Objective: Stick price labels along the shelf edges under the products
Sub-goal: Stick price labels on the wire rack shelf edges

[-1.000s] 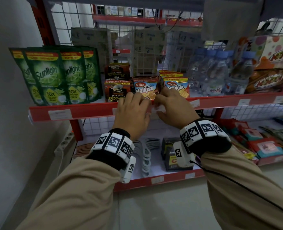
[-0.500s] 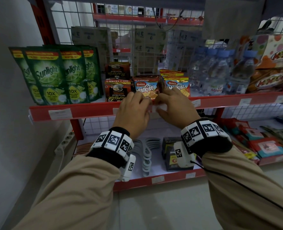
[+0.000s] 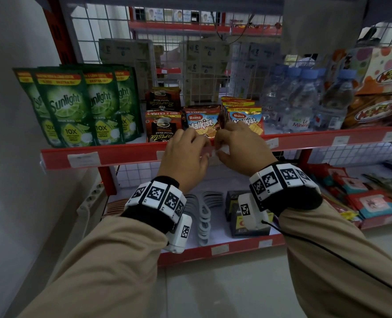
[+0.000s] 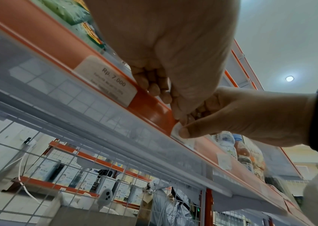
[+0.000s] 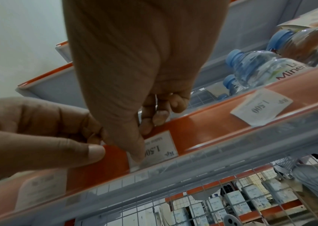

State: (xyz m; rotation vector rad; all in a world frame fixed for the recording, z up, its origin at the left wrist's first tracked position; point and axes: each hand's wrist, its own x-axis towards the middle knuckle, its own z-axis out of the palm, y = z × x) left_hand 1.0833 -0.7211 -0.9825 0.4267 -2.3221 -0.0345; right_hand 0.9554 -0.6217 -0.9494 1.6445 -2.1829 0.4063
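Upper shelf, left to right: Sunlight pouches (image 3: 75, 106), coffee packs (image 3: 163, 121), Malkist packs (image 3: 203, 122), water bottles (image 3: 305, 104), boxes (image 3: 378, 88). Both hands (image 3: 185, 154) (image 3: 241, 148) at shelf edge (image 3: 126, 154) below Malkist, on label (image 5: 161, 149). Hangers (image 3: 204, 216) on lower shelf.

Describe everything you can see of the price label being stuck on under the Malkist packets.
The price label is a small white paper rectangle printed "Rp 1.50…", its last digit hidden. It lies flat on the red shelf edge below the Malkist packets. The right hand covers one end with its thumb; the left hand touches the strip just beside it.
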